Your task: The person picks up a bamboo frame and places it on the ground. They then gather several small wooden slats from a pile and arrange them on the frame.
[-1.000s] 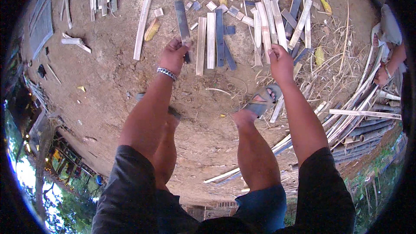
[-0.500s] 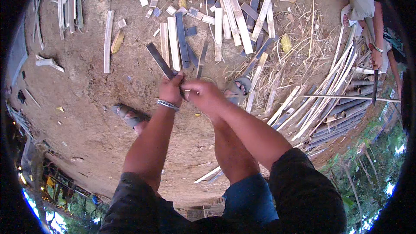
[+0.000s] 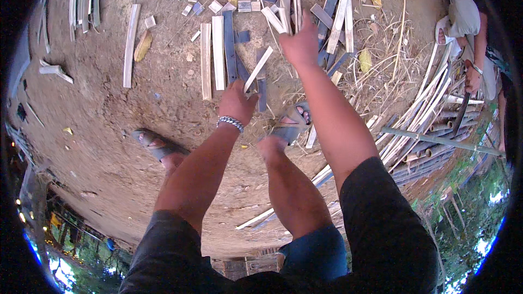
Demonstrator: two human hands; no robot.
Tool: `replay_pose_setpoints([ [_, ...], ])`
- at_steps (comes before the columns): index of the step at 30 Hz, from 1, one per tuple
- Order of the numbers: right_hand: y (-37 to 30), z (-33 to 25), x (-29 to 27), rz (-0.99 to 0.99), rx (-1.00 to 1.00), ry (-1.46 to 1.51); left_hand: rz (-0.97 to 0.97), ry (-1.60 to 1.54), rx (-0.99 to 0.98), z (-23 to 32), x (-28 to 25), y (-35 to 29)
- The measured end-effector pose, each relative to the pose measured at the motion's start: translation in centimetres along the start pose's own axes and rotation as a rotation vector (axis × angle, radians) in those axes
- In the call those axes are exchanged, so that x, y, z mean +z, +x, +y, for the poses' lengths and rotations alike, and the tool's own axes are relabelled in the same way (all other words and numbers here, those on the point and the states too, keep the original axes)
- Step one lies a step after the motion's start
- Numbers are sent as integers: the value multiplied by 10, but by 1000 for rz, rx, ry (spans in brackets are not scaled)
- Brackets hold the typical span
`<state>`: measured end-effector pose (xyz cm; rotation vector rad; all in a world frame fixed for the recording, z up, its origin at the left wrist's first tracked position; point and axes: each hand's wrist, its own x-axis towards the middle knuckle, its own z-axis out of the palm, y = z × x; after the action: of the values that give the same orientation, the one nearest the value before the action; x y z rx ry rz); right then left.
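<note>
My left hand point(image 3: 238, 104), with a braided bracelet at the wrist, is closed around the lower end of a short pale bamboo strip point(image 3: 259, 67). That strip slants up to the right, above a dark strip point(image 3: 262, 90) on the ground. Farther out, my right hand point(image 3: 302, 44) is closed at the lower ends of several bamboo strips point(image 3: 286, 2) in the pile; its fingertips are partly hidden. Between the hands and to the left lie a tan strip point(image 3: 206, 62), a pale strip point(image 3: 218, 54) and a dark strip point(image 3: 230, 46), side by side.
Small square offcuts point(image 3: 215, 6) are scattered beyond the strips. Shavings point(image 3: 389, 49) cover the ground at right, beside long split bamboo point(image 3: 422, 103) and stacked poles point(image 3: 430, 155). A co-worker's hand point(image 3: 473, 78) at far right holds a long blade point(image 3: 462, 114). My sandalled feet flank the work.
My hands have separated. The right has reached forward to the pile and several strips there have shifted. The left has moved right, and its strip now shows a pale face.
</note>
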<state>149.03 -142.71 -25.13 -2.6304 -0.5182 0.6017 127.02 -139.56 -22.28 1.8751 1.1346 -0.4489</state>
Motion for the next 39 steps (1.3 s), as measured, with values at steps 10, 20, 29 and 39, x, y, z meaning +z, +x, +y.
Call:
replay_pose_setpoints([
  [10, -9, 57, -38, -348, 185, 672, 59, 141, -209, 27, 33, 12],
  [20, -55, 27, -2, -97, 10, 86, 159, 107, -232, 37, 49, 7],
  [29, -41, 32, -2, 98, 142, 460, 148, -65, -323, 24, 42, -3],
  [39, -10, -49, 6, 54, 468, 65, 162, -724, -109, -41, 10, -60],
])
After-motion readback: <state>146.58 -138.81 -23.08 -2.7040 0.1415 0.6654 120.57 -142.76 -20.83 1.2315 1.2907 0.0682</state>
